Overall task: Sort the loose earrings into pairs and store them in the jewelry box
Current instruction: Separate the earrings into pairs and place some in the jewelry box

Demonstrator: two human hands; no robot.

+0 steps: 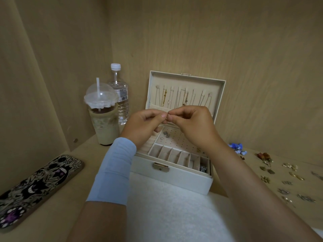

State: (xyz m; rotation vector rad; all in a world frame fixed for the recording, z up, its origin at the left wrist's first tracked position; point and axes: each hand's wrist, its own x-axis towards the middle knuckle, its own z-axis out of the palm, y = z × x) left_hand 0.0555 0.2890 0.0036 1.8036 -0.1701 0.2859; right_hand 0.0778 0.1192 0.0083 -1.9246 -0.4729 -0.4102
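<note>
Forearms converge: left hand and right hand pinch one tiny earring above the jewelry box; a slip could lose it.

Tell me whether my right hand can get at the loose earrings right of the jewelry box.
Probably yes: the loose earrings lie uncovered beside the jewelry box, nothing between. But the right hand and left hand both pinch a tiny jewelry piece.

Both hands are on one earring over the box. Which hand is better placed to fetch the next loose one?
Likely the right hand: the loose earrings lie to the right of the jewelry box, on its side. The left hand would have to cross the box. Both now pinch the earring.
</note>
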